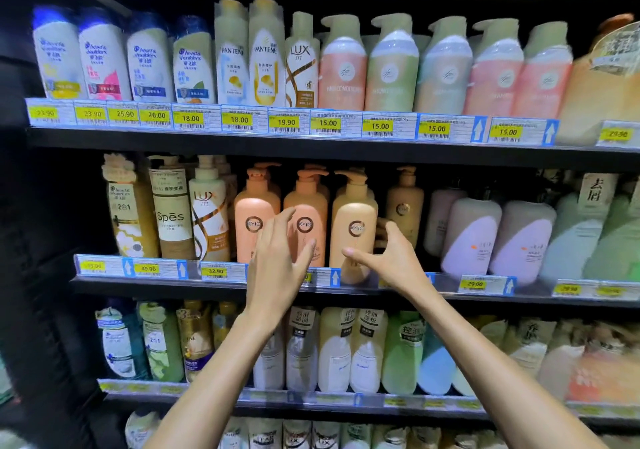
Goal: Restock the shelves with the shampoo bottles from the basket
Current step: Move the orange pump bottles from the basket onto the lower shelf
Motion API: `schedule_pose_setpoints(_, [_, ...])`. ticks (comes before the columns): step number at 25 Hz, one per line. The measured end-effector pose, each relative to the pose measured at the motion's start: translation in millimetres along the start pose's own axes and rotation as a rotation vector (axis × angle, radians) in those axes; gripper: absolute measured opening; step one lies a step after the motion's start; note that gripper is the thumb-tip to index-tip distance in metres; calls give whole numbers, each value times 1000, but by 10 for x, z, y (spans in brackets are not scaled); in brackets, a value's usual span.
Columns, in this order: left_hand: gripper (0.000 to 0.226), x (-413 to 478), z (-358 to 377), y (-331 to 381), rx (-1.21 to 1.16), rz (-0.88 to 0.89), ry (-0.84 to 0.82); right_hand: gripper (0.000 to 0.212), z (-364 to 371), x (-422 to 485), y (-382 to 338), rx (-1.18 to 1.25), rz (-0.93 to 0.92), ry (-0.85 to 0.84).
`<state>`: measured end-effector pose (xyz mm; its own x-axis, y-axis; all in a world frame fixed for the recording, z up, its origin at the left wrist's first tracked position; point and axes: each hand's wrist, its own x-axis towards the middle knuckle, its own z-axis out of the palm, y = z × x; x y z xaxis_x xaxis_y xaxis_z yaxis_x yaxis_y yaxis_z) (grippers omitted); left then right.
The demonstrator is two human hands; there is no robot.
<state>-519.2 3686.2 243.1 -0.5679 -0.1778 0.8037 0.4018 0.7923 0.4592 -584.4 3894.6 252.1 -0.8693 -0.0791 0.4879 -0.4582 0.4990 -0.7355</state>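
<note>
Three KYIO pump bottles stand side by side on the middle shelf (346, 292): a pink one (254, 213), a peach one (306, 206) and a cream one (353, 220). My left hand (280, 258) is raised in front of the pink and peach bottles with fingers spread and straight, holding nothing. My right hand (388, 258) is beside the cream bottle, its thumb in front of the bottle's lower part and its fingers curved toward the right side. Whether it touches the bottle is unclear. No basket is in view.
Another KYIO bottle (405, 206) stands further back in a gap to the right of the cream bottle. Lilac bottles (471, 233) fill the shelf further right. The top shelf (242, 138) and the lower shelf (311, 403) are packed with bottles. Price tags line the shelf edges.
</note>
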Motion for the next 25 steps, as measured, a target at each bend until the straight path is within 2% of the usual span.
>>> schedule_pose_setpoints(3, [57,-3,17,-13,49,-11,4,97,51,27,-8,-53,-9,34])
schedule_pose_setpoints(7, [63,63,-11,-14,166,-6,70,89,100,47,-6,-85,-19,86])
schedule_pose_setpoints(10, [80,221,-7,47,245,9,-36,81,85,63,-6,-100,-23,78])
schedule_pose_setpoints(12, [88,338,-21,70,309,7,-132,83,70,53,-18,-99,-26,68])
schedule_pose_setpoints(17, [67,516,-84,62,448,24,-240,84,34,43,-59,-116,-53,68])
schedule_pose_setpoints(20, [68,618,-109,73,459,26,-268,74,30,79,-56,-99,-64,38])
schedule_pose_setpoints(25, [67,679,-127,57,453,66,-291,71,102,134,-59,-94,-24,66])
